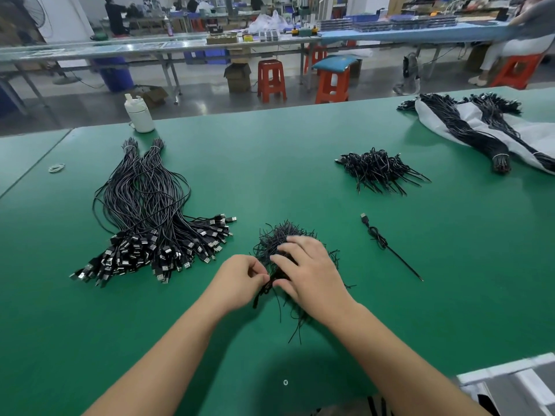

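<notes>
A small heap of thin black twist ties (279, 238) lies on the green table (450, 280) in front of me. My left hand (240, 280) pinches a few ties at the heap's near left edge. My right hand (309, 271) rests on top of the heap, fingers spread, thumb close to the left hand's fingertips. A single coiled black USB cable (379, 237) bound with a tie lies to the right of the heap.
Two banded bundles of black USB cables (150, 217) spread at the left. A pile of tied cables (378, 172) sits further back right; more bundles lie on a white bag (534, 133) at far right. A white bottle (138, 114) and rubber bands (57, 167) lie at back left.
</notes>
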{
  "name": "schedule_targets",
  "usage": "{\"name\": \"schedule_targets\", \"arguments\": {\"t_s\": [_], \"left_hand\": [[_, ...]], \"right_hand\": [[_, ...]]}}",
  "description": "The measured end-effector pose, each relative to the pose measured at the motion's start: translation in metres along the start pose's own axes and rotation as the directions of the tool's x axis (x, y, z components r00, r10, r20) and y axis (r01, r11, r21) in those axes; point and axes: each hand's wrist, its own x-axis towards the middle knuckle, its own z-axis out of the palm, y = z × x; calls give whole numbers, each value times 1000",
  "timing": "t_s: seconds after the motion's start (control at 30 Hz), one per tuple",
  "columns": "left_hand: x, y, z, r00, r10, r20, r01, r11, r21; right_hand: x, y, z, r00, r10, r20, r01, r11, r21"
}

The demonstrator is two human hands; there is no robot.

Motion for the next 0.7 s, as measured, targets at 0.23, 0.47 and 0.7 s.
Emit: {"name": "schedule_targets", "arguments": {"t_s": [0.23, 0.47, 0.7], "left_hand": [[2, -7, -10, 977, -78, 201, 197, 699, -687], [4, -10, -9, 970, 33, 240, 171, 610, -774], [-1, -10, -1, 988, 153, 5, -120, 792, -598]], "right_hand": [[-9, -5, 6, 977, -51, -207, 97, 971, 217], [-2, -10, -2, 976, 187, -109, -105, 847, 521], [6, -18, -4, 843, 495, 212, -457, 448, 769]]}}
